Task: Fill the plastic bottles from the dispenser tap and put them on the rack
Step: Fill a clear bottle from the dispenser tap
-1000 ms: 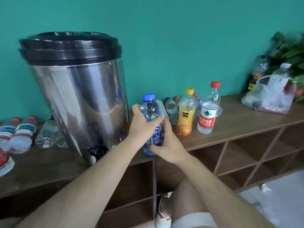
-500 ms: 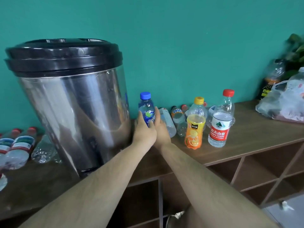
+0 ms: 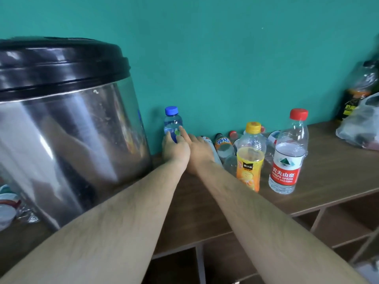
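A blue-capped bottle (image 3: 172, 122) stands upright at the back of the wooden rack top (image 3: 328, 160), close to the wall and just right of the steel dispenser (image 3: 67, 132). My left hand (image 3: 175, 149) grips its lower body from the left. My right hand (image 3: 198, 149) holds it from the right, index finger up along the label. The dispenser's tap is out of view. A yellow-capped orange bottle (image 3: 250, 156) and a red-capped water bottle (image 3: 287, 154) stand upright further right.
Several empty bottles (image 3: 224, 146) lie behind the standing ones. More bottles (image 3: 8, 203) lie left of the dispenser. A plastic bag (image 3: 361, 128) and a dark bottle (image 3: 356, 95) sit at far right. Open rack compartments (image 3: 344, 220) are below.
Both hands carried the blue-capped bottle away from the front edge to the back of the rack top by the wall. The view has closed in and tilted up.
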Tool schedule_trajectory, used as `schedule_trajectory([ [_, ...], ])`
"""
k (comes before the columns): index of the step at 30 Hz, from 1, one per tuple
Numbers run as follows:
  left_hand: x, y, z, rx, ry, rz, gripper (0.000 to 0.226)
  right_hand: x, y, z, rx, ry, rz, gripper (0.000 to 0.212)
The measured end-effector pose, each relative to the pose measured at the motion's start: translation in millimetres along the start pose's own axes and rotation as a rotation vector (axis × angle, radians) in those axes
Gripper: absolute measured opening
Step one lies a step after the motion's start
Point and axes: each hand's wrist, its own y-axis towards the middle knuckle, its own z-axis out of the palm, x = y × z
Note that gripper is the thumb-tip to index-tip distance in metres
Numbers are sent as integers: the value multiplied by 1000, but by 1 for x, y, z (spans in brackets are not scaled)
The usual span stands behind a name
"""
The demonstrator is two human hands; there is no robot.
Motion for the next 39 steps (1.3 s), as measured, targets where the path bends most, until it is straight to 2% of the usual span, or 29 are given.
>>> schedule_trajectory([
  [2,1,-1,-1,-2,33,26,39,0,-12,2,17,-61,78,80],
  [5,7,-14,-2,37,80,50,31,-1,-30,5,128,-164,224,58],
  [8,12,-29,-5,105,104,52,29,0,-47,2,167,-138,313,48],
  [11,15,-45,-13,155,112,43,29,13,-67,-4,122,-69,371,42],
  [13,17,-58,-21,199,102,34,32,25,-91,-5,100,-12,405,44],
  [15,18,-73,-30,235,88,19,33,33,-123,-8,85,64,428,55],
  [18,24,-101,-43,281,-60,-68,21,43,-183,-18,18,161,438,70],
  [20,28,-124,-53,363,-157,-193,33,54,-225,-23,-57,247,425,76],
  [22,30,-145,-66,424,-202,-289,48,68,-266,-28,-155,337,333,78],
  [24,30,-165,-84,473,-261,-291,60,77,-302,-32,-238,396,207,76],
  [26,36,-184,-107,513,-270,-213,59,80,-327,-37,-278,517,193,73],
  [28,47,-203,-132,574,-198,-115,39,81,-337,-46,-262,656,310,64],
  [30,58,-222,-158,630,-119,-32,29,82,-327,-51,-240,694,386,45],
  [32,72,-239,-185,652,19,28,44,85,-308,-53,-162,628,390,52],
  [34,88,-252,-209,643,234,161,63,90,-291,-48,-105,485,386,61],
  [36,109,-255,-227,554,503,345,78,96,-283,-33,-56,321,389,65],
  [39,144,-246,-246,411,965,581,93,110,-285,3,192,229,422,72],
])
